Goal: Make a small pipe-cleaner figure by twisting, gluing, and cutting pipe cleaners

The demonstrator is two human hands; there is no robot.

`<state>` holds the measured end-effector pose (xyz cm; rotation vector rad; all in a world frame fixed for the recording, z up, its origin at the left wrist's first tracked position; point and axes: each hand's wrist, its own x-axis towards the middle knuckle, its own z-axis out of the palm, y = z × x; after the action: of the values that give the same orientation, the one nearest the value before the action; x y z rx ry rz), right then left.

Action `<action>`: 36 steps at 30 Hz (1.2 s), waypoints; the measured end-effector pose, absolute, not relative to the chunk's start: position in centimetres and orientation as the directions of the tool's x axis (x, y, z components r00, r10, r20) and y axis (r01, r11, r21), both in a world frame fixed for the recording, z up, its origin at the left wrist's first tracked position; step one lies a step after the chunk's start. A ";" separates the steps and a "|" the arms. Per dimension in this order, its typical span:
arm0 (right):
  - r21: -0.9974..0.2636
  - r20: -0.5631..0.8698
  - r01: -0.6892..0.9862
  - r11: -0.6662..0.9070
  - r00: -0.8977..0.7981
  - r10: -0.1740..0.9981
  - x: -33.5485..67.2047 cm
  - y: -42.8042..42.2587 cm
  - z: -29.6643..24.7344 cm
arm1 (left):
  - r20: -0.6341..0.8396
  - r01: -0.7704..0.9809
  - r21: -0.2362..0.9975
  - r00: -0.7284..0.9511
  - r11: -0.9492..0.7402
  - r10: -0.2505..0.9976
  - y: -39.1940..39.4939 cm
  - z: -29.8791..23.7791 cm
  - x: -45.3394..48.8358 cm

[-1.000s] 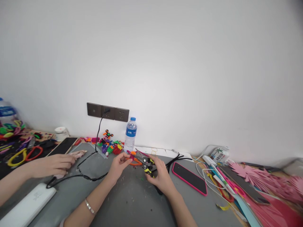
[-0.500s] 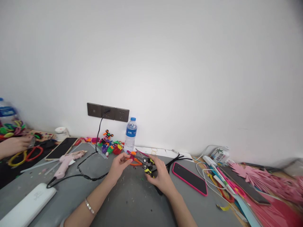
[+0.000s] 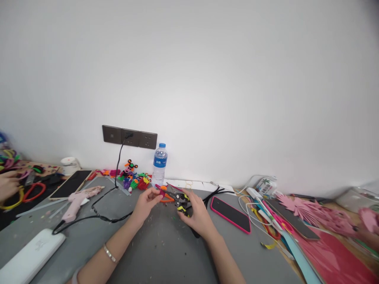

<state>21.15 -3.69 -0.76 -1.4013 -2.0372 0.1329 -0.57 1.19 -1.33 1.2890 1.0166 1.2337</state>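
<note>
My left hand (image 3: 145, 206) pinches a small magenta fuzzy piece (image 3: 162, 192), which looks like pipe cleaner, between thumb and fingertips. Wrapped round the yellow-and-black handles of a pair of pliers (image 3: 181, 202) is my right hand (image 3: 199, 216). The pliers' jaws point left, close to the magenta piece; whether they touch it I cannot tell. Behind the fingertips shows an orange loop (image 3: 168, 198), partly hidden. Little pipe-cleaner figures (image 3: 134, 180) lie past my left hand, beside a water bottle (image 3: 160, 165).
A pink glue gun (image 3: 77, 201), its black cord and a white power bank-like box (image 3: 32, 256) lie left. At right are a pink-cased phone (image 3: 231, 215), white cables and red sheets (image 3: 334, 256). Another person's hand (image 3: 8, 186) is by scissors (image 3: 34, 192) at far left.
The whole view has shifted slightly, so things sit further left. My hands keep their hold on the magenta piece and the pliers. The other person's hand at left has moved toward the edge.
</note>
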 end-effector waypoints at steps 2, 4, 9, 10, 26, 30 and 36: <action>-0.408 0.462 0.817 0.409 -0.202 0.864 21.1 -3.9 -0.5 | 0.099 -0.091 0.992 0.124 -0.088 0.987 1.2 -1.3 -0.5; -0.402 0.464 0.826 0.395 -0.188 0.866 21.1 -4.1 -0.4 | 0.090 -0.095 0.992 0.135 -0.078 0.987 1.1 -1.1 -0.4; -0.450 0.423 0.817 0.360 -0.159 0.892 21.0 -5.2 0.3 | 0.093 -0.094 0.992 0.146 -0.080 0.985 0.6 -0.3 -0.3; -0.457 0.418 0.817 0.352 -0.152 0.896 21.0 -5.5 0.5 | 0.095 -0.103 0.991 0.147 -0.080 0.985 0.5 -0.3 -0.3; -0.501 0.388 0.846 0.183 0.031 0.921 21.0 -10.4 0.5 | 0.036 -0.087 0.996 0.296 -0.011 0.954 0.4 -1.2 0.3; -0.543 0.361 0.836 0.077 0.149 0.921 21.8 -12.4 -0.6 | 0.085 0.001 0.996 0.391 -0.093 0.916 0.4 -1.9 0.4; -0.579 0.356 0.815 0.013 0.239 0.903 22.1 -13.8 -3.3 | 0.067 0.284 0.923 0.544 -0.258 0.836 -1.7 -1.6 1.0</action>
<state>22.05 -13.84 -3.26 -1.8041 -1.5825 0.1576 0.98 -1.65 -1.64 1.8042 0.9268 0.7083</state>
